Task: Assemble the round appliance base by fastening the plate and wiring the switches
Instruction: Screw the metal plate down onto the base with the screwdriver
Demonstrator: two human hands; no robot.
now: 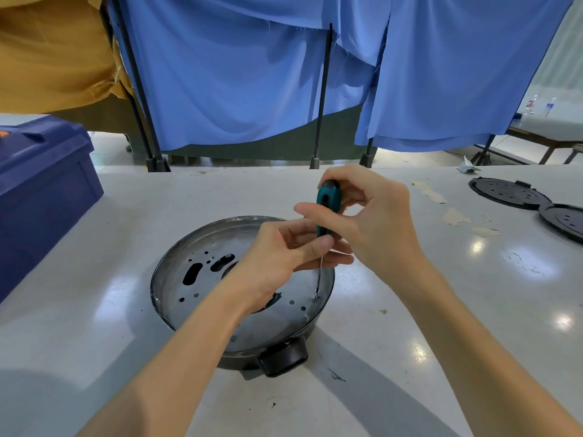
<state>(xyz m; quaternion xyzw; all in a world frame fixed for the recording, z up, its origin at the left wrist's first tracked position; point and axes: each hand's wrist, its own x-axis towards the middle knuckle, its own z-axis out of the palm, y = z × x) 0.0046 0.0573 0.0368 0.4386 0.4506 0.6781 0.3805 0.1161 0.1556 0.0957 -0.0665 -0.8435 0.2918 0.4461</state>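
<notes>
The round appliance base [176,263], dark with a black handle [282,357] at its near side, lies on the white table. Inside it sits a metal plate [202,279] with slots and small holes. A screwdriver [328,203] with a teal and black handle stands nearly upright, its tip on a screw [316,293] near the plate's right edge. My right hand [372,216] grips the handle from above. My left hand [284,263] hovers over the plate's middle and pinches the lower handle where the shaft begins.
A dark blue toolbox [41,190] stands at the table's left edge. Two black round covers [508,193] lie at the far right, with tape scraps [454,216] near them. Blue cloth screens on black poles [321,99] stand behind the table.
</notes>
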